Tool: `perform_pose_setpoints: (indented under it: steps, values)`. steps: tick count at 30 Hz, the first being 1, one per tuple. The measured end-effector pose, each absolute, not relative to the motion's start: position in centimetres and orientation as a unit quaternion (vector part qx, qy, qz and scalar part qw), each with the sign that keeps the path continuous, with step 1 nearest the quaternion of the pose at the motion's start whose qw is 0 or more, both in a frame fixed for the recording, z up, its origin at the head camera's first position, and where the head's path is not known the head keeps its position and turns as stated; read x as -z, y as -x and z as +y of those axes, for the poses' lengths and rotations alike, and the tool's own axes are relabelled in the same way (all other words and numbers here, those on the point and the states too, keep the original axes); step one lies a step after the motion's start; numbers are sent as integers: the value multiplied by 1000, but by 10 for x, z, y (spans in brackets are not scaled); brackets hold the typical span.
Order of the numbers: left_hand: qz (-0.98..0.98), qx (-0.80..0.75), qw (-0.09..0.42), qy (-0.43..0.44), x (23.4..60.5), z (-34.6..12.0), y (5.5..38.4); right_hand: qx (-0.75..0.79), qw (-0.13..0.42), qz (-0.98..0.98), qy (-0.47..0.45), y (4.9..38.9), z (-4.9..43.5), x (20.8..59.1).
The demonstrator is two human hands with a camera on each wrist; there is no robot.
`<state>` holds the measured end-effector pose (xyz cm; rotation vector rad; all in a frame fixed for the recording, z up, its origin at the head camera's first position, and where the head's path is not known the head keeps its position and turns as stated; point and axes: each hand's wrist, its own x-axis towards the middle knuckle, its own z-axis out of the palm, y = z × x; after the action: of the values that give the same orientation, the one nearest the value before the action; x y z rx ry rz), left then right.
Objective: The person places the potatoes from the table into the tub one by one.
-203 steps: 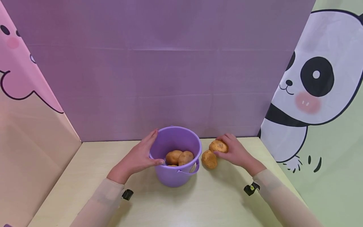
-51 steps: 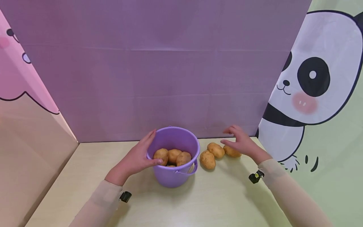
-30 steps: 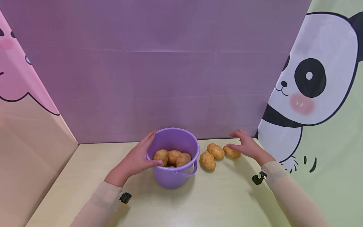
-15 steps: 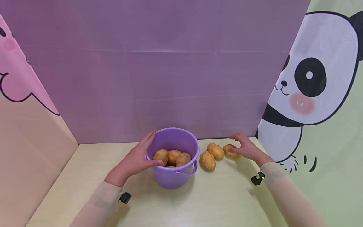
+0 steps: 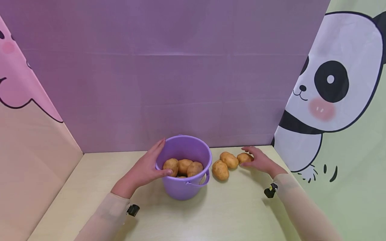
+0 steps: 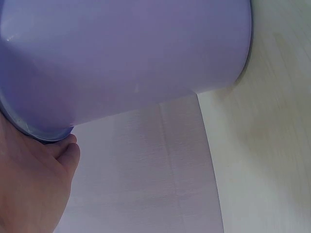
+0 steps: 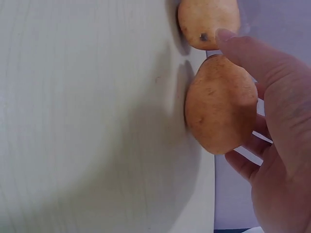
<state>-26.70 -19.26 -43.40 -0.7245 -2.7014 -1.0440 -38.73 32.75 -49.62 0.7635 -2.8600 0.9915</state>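
A purple bucket (image 5: 182,189) with several potatoes inside stands on the table. My left hand (image 5: 144,167) holds its left side at the rim, the thumb over the near edge and the fingers spread toward the back. In the left wrist view the fingers lie at the bucket's rim. To the right of the bucket, my right hand (image 5: 261,162) grips the rightmost potato (image 7: 221,104), the thumb on the near side and the fingers curled behind it. Two more potatoes lie beside it, a middle one (image 5: 229,160) and a nearer one (image 5: 220,170).
The pale wood table (image 5: 193,221) ends at a purple backdrop (image 5: 181,83) close behind the bucket and potatoes. A panda panel (image 5: 356,140) rises on the right, a pink and beige panel (image 5: 33,150) on the left. The bucket's handle (image 5: 203,180) hangs at its front right.
One more potato shows at the left inside the bucket than at first. My right hand, lately hovering open above the rightmost potato, has lowered and closed around it. The left hand stays on the bucket.
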Motion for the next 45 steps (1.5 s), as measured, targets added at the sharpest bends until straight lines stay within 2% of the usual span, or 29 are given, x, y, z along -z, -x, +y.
perform_pose_setpoints:
  steps: [15, 35, 45]
  values:
    - [-904, 351, 70, 235, 435, -193, 266, -304, -11, -926, -223, 388, 323, 509]
    - [-904, 352, 69, 232, 432, -192, 266, -314, 54, -919, -234, 392, 319, 527]
    - [-901, 354, 75, 239, 432, -192, 266, -314, 65, -924, -209, 389, 319, 527]
